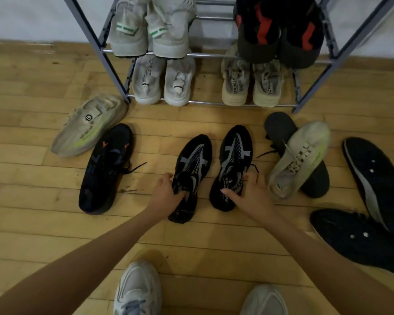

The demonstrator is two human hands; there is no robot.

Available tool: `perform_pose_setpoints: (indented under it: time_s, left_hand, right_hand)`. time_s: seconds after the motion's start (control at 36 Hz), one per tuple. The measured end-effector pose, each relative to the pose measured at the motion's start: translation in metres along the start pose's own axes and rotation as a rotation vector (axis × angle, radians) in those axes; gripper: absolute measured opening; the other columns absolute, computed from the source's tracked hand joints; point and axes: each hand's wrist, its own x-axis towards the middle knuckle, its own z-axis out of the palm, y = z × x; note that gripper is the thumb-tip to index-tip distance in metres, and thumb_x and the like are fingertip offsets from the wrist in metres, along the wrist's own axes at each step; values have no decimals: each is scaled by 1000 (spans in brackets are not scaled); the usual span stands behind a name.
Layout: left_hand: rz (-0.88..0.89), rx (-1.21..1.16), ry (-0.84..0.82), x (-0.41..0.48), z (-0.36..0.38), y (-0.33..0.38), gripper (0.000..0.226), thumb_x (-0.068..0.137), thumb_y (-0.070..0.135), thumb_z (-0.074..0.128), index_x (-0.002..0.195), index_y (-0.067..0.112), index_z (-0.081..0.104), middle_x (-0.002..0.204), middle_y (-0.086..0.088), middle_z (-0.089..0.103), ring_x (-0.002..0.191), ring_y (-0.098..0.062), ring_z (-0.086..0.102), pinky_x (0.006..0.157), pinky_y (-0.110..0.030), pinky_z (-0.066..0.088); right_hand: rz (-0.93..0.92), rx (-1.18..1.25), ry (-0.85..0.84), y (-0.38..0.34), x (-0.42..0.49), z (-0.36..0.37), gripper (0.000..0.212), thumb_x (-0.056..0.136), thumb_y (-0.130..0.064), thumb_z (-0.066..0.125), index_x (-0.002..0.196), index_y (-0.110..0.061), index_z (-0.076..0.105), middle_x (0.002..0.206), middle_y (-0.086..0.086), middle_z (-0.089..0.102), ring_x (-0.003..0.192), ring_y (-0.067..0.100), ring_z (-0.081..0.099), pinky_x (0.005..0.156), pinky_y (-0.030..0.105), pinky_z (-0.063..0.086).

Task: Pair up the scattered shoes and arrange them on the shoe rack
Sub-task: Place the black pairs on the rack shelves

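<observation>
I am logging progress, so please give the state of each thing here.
Left hand, grips the left black-and-grey knit shoe on the floor.
Right hand, grips the right black-and-grey knit shoe.
Grey metal shoe rack, holds four pairs.
Beige lace-up shoe, lies across a dark grey shoe.
Black orange-marked shoe, upright on floor.

The person wears pale grey-white trainers. The left trainer point(138, 289) has layered curved panels and blue-grey laces; the right trainer point(264, 301) shows a smooth rounded toe with curved seams. The left forearm point(114, 237) and right forearm point(305, 244) are bare, as are the left hand point(166, 194) and right hand point(253, 196).
</observation>
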Motion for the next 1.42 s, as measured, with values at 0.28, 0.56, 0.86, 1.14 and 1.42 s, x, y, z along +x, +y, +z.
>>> perform_pose_setpoints:
  time_s: [0.28, 0.56, 0.86, 1.14, 1.42]
  left_hand:
    - [-274, -121, -177, 5, -9, 3, 53, 82, 24, 71, 125, 3, 48, 127, -14, 55, 114, -28, 54, 90, -34, 51]
    - [-357, -259, -161, -7, 4, -4, 63, 79, 32, 73, 129, 7, 45, 127, -13, 52, 113, -28, 54, 87, -38, 54]
    - [-433, -447, -224, -18, 8, 0, 43, 85, 4, 65, 118, 8, 38, 106, -7, 52, 90, -20, 51, 65, -32, 48]
    - [-521, -682, -285, -31, 10, 7, 49, 85, 5, 64, 127, 14, 41, 126, -12, 54, 117, -31, 52, 83, -45, 51]
    - [-388, -785, -362, -44, -18, 18, 54, 83, -6, 62, 130, 10, 39, 124, -16, 55, 114, -33, 55, 73, -47, 58]
  right_hand:
    - [198, 312, -109, -12, 16, 36, 120, 66, -42, 81, 148, -11, -1, 149, 10, 25, 137, 28, 29, 113, 37, 31]
    - [133, 135, -134, 2, -14, 39, 124, 55, -42, 83, 148, -13, 7, 145, 10, 30, 133, 28, 31, 109, 44, 36]
    - [264, 36, -212, -10, -24, 29, 99, 64, -48, 79, 136, -4, 28, 137, 16, 35, 128, 29, 34, 100, 33, 37]
    - [228, 336, -181, -13, -34, 3, 87, 72, -40, 78, 141, -13, 31, 139, 6, 38, 133, 26, 30, 104, 36, 35]
    - [430, 835, -411, -18, -38, -39, 60, 89, -6, 61, 142, -21, 36, 130, 9, 55, 107, 22, 57, 77, 39, 57]
